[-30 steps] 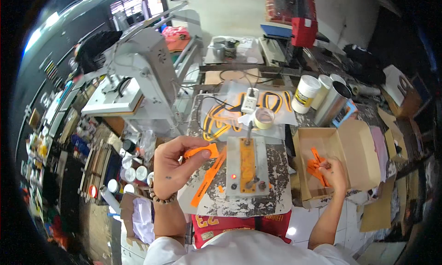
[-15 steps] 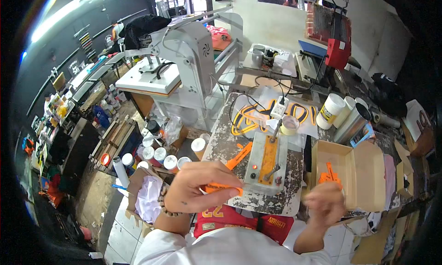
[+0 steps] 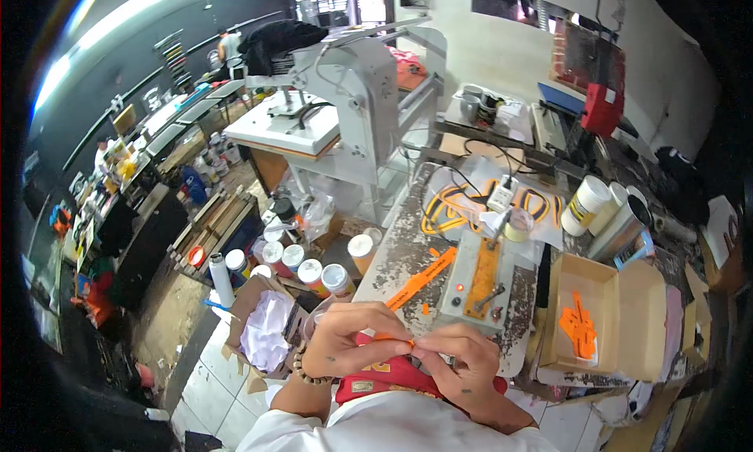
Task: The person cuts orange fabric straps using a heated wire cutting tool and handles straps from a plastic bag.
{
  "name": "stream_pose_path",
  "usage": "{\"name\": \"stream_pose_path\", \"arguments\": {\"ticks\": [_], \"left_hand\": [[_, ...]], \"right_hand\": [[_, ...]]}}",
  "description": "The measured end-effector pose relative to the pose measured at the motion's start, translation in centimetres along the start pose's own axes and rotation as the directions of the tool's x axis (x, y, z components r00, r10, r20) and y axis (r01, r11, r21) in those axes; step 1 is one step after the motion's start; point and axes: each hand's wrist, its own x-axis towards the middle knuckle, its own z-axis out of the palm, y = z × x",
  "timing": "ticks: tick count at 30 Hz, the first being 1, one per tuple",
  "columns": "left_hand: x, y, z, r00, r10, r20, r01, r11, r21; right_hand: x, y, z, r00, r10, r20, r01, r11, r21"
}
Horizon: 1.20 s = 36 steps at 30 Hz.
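My left hand [image 3: 353, 344] pinches a small orange strip [image 3: 410, 343] in front of my lap. Its fingertips meet those of my right hand [image 3: 459, 362], which are closed on the strip's other side. Fingers cover most of the strip. Just beyond them, a longer orange printed strip [image 3: 423, 279] lies slanted on the worn tabletop [image 3: 384, 257], with small orange bits near it. To its right sits a small metal device [image 3: 455, 299] with an orange plate [image 3: 484, 273] and a lit red lamp. Several orange strips [image 3: 579, 330] lie piled in an open cardboard box [image 3: 565, 283].
A large white press machine [image 3: 361, 99] stands beyond the table. Jars [image 3: 311, 273] and a carton of white paper [image 3: 267, 326] are at left. A power strip [image 3: 502, 195], a tape roll [image 3: 518, 224] and white tubs [image 3: 586, 205] occupy the table's far side. A person [image 3: 230, 50] stands far back.
My right hand has come left from beside the cardboard box to meet my left hand at the orange strip. The camera view has shifted, so the scene sits farther right.
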Motion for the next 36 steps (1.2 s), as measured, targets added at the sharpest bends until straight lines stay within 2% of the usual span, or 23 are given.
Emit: {"name": "stream_pose_path", "arguments": {"ticks": [4, 7, 14, 19, 25, 27, 31, 33, 36], "left_hand": [[-0.5, 0.5, -0.9, 0.998, -0.052, 0.039, 0.049, 0.996, 0.074], [-1.5, 0.5, -1.6, 0.991, -0.079, 0.108, 0.073, 0.996, 0.053], [-3.5, 1.6, -2.5, 0.997, -0.066, 0.028, 0.062, 0.988, 0.139], [-4.9, 1.7, -2.5, 0.993, -0.104, 0.047, 0.095, 0.980, 0.175], [-5.9, 1.3, -1.6, 0.992, -0.111, 0.058, 0.101, 0.984, 0.150], [-6.1, 1.3, -1.4, 0.992, -0.117, 0.049, 0.109, 0.984, 0.144], [-6.6, 1.2, -1.1, 0.988, -0.138, 0.067, 0.129, 0.985, 0.116], [-7.0, 1.1, -1.0, 0.985, -0.161, 0.068, 0.153, 0.982, 0.108], [-7.5, 0.5, -0.8, 0.976, -0.201, 0.080, 0.197, 0.979, 0.050]], "right_hand": [[-0.3, 0.4, 1.0, 0.999, 0.028, 0.032, -0.031, 0.995, 0.098], [-0.5, 0.9, 1.7, 0.996, 0.050, 0.077, -0.062, 0.985, 0.163], [-0.5, 1.1, 3.2, 0.981, 0.060, 0.184, -0.117, 0.941, 0.316], [-1.6, 1.1, 3.8, 0.973, 0.088, 0.214, -0.164, 0.915, 0.369], [-2.6, 0.4, 3.3, 0.975, 0.097, 0.199, -0.158, 0.934, 0.320], [-2.7, 0.0, 2.9, 0.960, 0.081, 0.268, -0.175, 0.920, 0.349], [-3.0, -0.3, 2.6, 0.959, 0.095, 0.269, -0.185, 0.924, 0.335], [-2.7, -0.3, 2.6, 0.971, 0.019, 0.240, -0.084, 0.962, 0.262], [-2.4, -1.2, 2.3, 0.952, 0.065, 0.300, -0.133, 0.968, 0.212]]}}
